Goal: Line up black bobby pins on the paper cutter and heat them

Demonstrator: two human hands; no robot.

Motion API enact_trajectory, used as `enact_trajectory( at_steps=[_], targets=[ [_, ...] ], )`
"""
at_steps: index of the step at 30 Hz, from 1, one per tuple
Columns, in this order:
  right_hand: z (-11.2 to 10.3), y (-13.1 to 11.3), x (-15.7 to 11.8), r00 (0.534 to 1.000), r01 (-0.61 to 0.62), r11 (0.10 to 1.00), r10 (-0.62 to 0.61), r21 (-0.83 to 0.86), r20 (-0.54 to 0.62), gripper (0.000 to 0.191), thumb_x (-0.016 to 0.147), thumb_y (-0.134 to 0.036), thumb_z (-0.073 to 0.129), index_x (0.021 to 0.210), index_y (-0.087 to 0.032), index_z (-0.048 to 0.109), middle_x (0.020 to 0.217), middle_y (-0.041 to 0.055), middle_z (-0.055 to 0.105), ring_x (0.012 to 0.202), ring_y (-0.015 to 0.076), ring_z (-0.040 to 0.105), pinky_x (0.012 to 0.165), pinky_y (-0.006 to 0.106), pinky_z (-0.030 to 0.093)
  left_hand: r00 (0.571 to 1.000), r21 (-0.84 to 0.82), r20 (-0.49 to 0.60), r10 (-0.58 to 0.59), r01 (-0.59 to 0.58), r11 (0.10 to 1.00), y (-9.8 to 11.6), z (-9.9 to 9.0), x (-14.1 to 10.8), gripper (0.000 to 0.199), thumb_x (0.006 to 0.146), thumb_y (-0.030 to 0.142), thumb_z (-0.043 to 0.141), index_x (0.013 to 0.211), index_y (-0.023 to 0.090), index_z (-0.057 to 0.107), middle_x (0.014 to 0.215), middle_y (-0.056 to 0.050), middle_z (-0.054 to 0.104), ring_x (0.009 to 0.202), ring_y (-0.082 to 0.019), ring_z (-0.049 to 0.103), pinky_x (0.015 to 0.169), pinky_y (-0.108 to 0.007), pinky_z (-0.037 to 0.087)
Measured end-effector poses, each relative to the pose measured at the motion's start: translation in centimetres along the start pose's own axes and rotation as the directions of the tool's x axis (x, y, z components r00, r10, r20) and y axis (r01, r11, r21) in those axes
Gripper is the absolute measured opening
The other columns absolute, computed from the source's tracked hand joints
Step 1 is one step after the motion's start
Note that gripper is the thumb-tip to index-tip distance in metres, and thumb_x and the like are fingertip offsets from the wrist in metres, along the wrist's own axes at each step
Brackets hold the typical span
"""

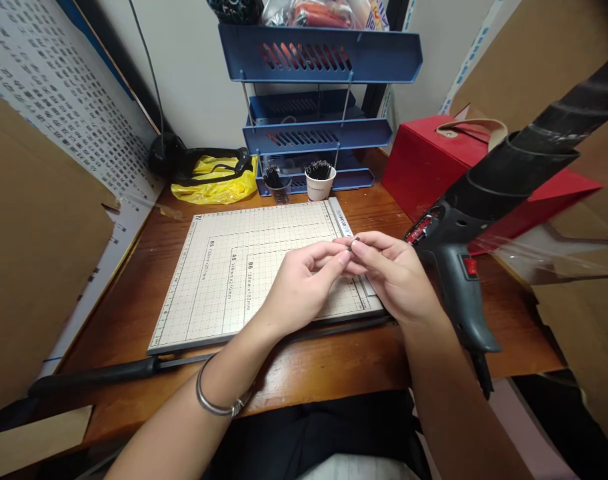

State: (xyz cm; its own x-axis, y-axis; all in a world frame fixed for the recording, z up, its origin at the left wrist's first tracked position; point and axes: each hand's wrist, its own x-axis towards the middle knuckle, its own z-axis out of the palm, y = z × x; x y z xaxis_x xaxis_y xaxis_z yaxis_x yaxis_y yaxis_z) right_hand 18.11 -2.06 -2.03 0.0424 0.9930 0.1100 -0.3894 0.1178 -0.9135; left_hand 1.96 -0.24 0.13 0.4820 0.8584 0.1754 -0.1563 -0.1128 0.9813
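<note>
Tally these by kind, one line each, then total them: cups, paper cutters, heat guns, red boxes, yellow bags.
Cups: 2, one clear, one white
Paper cutter: 1
Heat gun: 1
Red box: 1
Yellow bag: 1
Total: 6

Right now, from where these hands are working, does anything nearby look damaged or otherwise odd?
Yes: the heat gun beside the right hand looks odd. An opening in its dark casing exposes red parts inside, as though a cover were missing or broken. I see no spill.
</note>
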Motion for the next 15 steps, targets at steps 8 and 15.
enact_trajectory(
  at_steps=[8,15],
  targets=[
    [0.17,-0.14,-0.01,1.000,-0.002,1.000,0.002,0.011,-0.010,0.011,0.079,-0.032,0.088,0.086,-0.026,0.082,0.097,0.0025,0.083,0.081,0.0142,0.076,0.073,0.023,0.059,1.000,-0.034,0.006,0.013,-0.013,0.999,-0.16,0.03,0.03,0.017,0.098,0.020,0.063,0.092,0.014,0.078,0.095,-0.006,0.082,0.084,-0.016,0.078,0.090,-0.028,0.061],
    [0.23,-0.28,-0.10,1.000,0.008,1.000,-0.008,0.011,0.005,0.010,0.081,-0.032,0.086,0.088,-0.025,0.082,0.094,0.0023,0.083,0.079,0.0125,0.075,0.072,0.022,0.058,1.000,-0.037,0.010,0.029,-0.029,0.999,-0.23,0.00,-0.04,0.017,0.099,0.019,0.063,0.090,0.015,0.078,0.089,-0.005,0.082,0.087,-0.015,0.078,0.091,-0.026,0.060]
  ],
)
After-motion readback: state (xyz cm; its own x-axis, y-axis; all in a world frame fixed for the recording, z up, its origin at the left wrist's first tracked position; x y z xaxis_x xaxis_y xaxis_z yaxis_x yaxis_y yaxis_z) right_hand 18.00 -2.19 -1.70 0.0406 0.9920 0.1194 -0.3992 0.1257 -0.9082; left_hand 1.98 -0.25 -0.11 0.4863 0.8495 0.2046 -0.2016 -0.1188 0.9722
